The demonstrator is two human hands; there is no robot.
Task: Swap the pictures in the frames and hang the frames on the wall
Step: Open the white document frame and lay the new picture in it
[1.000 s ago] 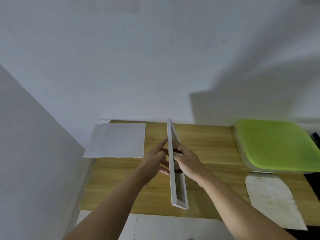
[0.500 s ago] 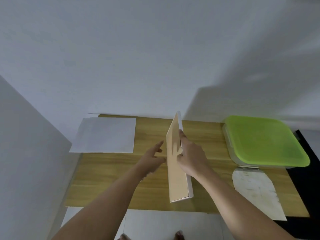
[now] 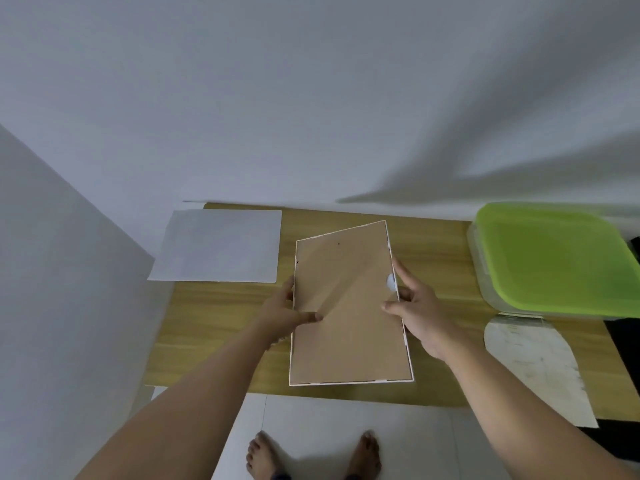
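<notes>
The frame (image 3: 349,306) is back-side up over the middle of the table (image 3: 214,323), its brown backing board facing the camera inside a thin white rim. It sits slightly skewed, and I cannot tell whether its near edge rests on the wood or hangs just above it.

The left grip (image 3: 282,315) holds the left edge, thumb laid on the backing and fingers wrapped underneath. The right grip (image 3: 420,310) clamps the right edge the same way, with the forefinger stretched up along the rim beside a small white notch (image 3: 391,282) in the board.

The frame looks light and stiff, held level by two edge holds without sagging. The front is probably glazed, so it may be breakable and slick on that face. The rim is narrow, so the long edges near the middle are the safest hold, with thumbs on the board rather than on the face below. The notch seems the place to lift the backing out. Small dark tabs show along the rim and likely need turning first.

A white sheet (image 3: 218,245) lies at the far left. A green-lidded box (image 3: 547,258) and an arched sheet (image 3: 533,368) lie at the right.
</notes>
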